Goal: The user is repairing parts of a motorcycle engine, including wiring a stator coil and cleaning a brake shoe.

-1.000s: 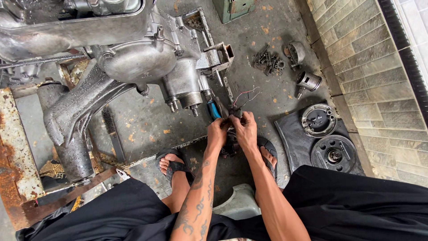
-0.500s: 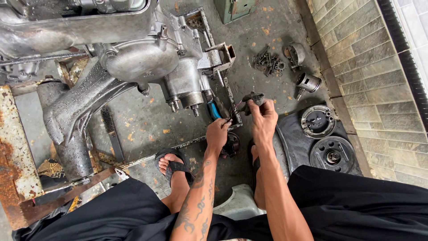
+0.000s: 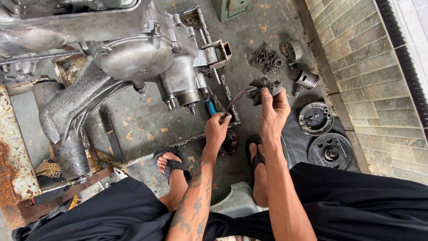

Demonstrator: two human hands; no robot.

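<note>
**A:** Grip status: the right hand (image 3: 274, 111) is pinched shut on a grey rag (image 3: 264, 85), held up above the floor. The left hand (image 3: 217, 129) pinches the near end of a thin cable (image 3: 238, 96) that runs up to the rag.

**B:** Step in hand?

**A:** Judged as cleaning: the rag is wrapped over the far end of the cable, just right of the blue-handled tool (image 3: 209, 107) under the engine casing (image 3: 133, 56). The next move calls for a steady left-hand pinch while the rag slides along the cable, kept taut and clear of the metal frame (image 3: 223, 49).

**B:** What cannot be confirmed?

**A:** The cable end under the rag is covered. Whether the cable joins the casing cannot be told. The dark round part (image 3: 230, 142) behind the left wrist is partly hidden. The small fasteners (image 3: 266, 59) on the floor (image 3: 133, 120) are too small to sort. The casing is cut off at the top and left edges.
</note>
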